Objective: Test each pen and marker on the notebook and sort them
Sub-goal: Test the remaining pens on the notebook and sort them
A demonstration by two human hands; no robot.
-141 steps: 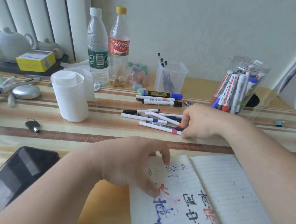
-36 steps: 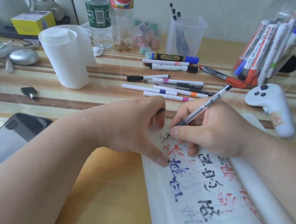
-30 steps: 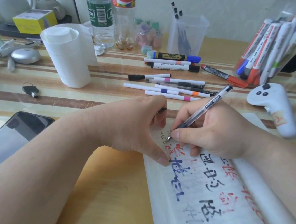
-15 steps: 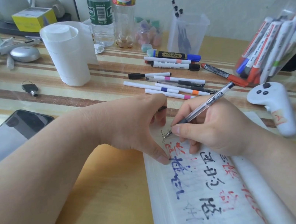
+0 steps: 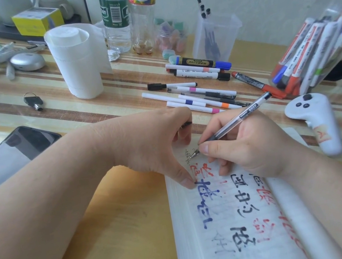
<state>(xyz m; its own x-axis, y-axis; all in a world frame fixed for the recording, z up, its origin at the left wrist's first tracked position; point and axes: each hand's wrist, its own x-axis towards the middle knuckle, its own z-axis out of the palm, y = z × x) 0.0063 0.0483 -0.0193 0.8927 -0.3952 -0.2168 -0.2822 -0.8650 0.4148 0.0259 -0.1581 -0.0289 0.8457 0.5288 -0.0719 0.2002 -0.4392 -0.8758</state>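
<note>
While the left hand (image 5: 157, 145) pins the notebook (image 5: 226, 232), lower centre, by its thumb, its curled fingers grip a black cap (image 5: 186, 124). The right hand (image 5: 251, 148) pinches the pen (image 5: 238, 121), tip on the page. Loose pens (image 5: 194, 96) lie on the desk (image 5: 116, 102) above; markers (image 5: 305, 49) upper right.

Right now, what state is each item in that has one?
notebook, open, written on
gel pen, uncapped, tip on the page, gripped by right hand
left hand, thumb pressing the page, pinching a black cap
phone, screen dark
cola bottle, upright, nearly empty
marker jar, tipped over, markers inside
paper roll, standing upright
</note>
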